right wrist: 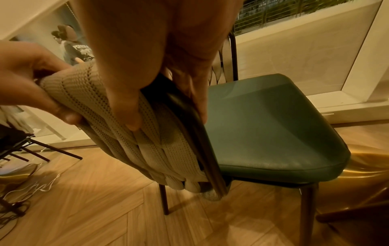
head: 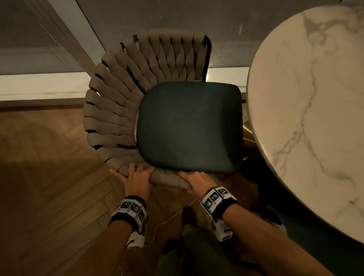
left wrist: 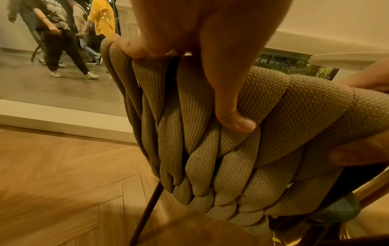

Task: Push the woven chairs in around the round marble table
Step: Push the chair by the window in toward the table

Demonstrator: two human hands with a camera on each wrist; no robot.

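A woven chair (head: 119,104) with a beige braided backrest and a dark green seat (head: 190,125) stands left of the round marble table (head: 319,103). Its seat edge lies close to the table rim. My left hand (head: 135,175) grips the near part of the woven rim, thumb (left wrist: 235,119) pressed on the outer weave (left wrist: 210,149). My right hand (head: 195,180) grips the end of the same rim beside the seat; its fingers (right wrist: 126,106) curl around the weave and the dark frame tube (right wrist: 202,149).
Herringbone wood floor (head: 35,193) lies under the chair. A glass wall with a white sill (head: 30,90) runs behind it. The table's gold base (right wrist: 368,174) shows beside the seat. White cables (right wrist: 38,184) and another chair's legs (right wrist: 42,151) lie left. My green-trousered legs (head: 191,255) stand below.
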